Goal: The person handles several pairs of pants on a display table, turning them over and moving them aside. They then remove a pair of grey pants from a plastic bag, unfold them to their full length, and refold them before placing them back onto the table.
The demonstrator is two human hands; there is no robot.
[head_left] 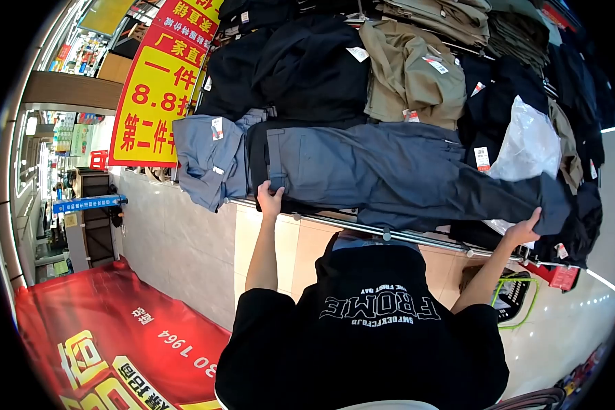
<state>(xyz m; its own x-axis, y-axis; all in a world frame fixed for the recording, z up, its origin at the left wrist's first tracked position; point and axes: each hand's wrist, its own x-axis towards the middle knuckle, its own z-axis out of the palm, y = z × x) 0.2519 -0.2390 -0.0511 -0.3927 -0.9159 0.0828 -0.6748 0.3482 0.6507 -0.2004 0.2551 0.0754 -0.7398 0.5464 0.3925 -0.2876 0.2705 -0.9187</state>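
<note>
Dark grey trousers (335, 160) lie stretched sideways across the display, waistband to the left and leg ends to the right. My left hand (270, 198) grips the lower edge of the waistband, thumb on top. At the other end, my right hand (527, 229) pinches the trousers near the leg hem. Just left of the waistband is a folded lighter grey garment (212, 157) with white tags. A clear plastic bag (527, 140) sits behind the trouser legs, partly covered by them.
Black folded clothes (311, 68) and khaki garments (413, 75) are piled behind. A metal rail (387, 234) runs along the display's front edge. A red and yellow sign (158, 96) stands at left, and a red printed cloth (137, 328) is at lower left. A green-edged basket (516, 301) is at lower right.
</note>
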